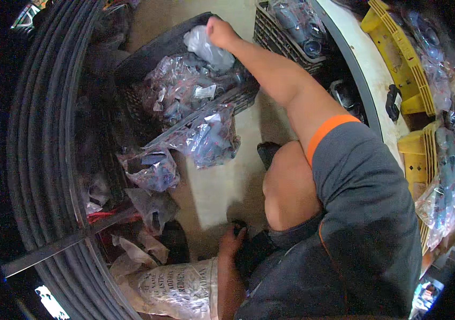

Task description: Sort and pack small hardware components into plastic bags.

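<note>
My right hand is closed at the far rim of a dark plastic crate, with a pale translucent plastic bag bunched in it. Below that bag, several clear bags of parts fill the crate, one bearing a white label. Another clear bag of grey parts lies against the crate's near side. My left hand is low beside my bent knee, fingers curled near a small dark thing. Shadow hides whether it grips that thing. A printed woven sack lies beside my left forearm.
Black ribbed hoses or tubes curve along the left, crossed by a metal bar. At right, a white tabletop holds yellow crates with bagged parts and a small black object. Another dark crate stands beside the table.
</note>
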`<action>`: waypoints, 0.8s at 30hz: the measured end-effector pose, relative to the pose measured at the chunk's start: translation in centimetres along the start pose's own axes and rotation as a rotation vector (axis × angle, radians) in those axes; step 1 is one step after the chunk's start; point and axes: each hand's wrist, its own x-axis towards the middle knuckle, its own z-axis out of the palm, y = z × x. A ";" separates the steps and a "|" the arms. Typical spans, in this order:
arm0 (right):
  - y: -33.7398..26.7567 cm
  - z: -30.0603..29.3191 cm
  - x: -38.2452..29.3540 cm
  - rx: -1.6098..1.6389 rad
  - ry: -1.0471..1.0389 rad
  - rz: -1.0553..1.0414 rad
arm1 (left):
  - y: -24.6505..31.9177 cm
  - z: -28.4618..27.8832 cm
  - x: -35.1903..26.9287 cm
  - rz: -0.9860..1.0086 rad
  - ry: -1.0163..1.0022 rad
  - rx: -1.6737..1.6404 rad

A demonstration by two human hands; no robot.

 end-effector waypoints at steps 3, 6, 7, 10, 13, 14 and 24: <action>-2.2 -1.8 2.6 0.192 0.183 -0.028 | 1.7 -0.9 0.0 0.022 -0.019 -0.003; -6.3 -2.8 4.6 0.467 0.180 -0.105 | 3.7 -2.3 -0.2 0.115 0.038 -0.130; -7.8 -3.6 4.9 0.661 0.043 -0.107 | 4.4 -2.9 -0.4 0.114 0.051 -0.182; -12.3 -7.0 3.9 1.239 -0.276 0.041 | 6.8 -5.3 -0.9 0.231 0.158 -0.701; -16.3 -11.0 1.3 1.763 -0.449 0.106 | 9.8 -9.8 -1.0 0.377 0.301 -0.671; -17.5 -12.1 0.6 1.766 -0.481 0.078 | 11.0 -11.6 -0.8 0.447 0.361 -0.693; -24.9 -6.7 -9.1 2.255 -1.429 0.081 | 21.8 -23.8 1.2 0.913 0.404 -1.305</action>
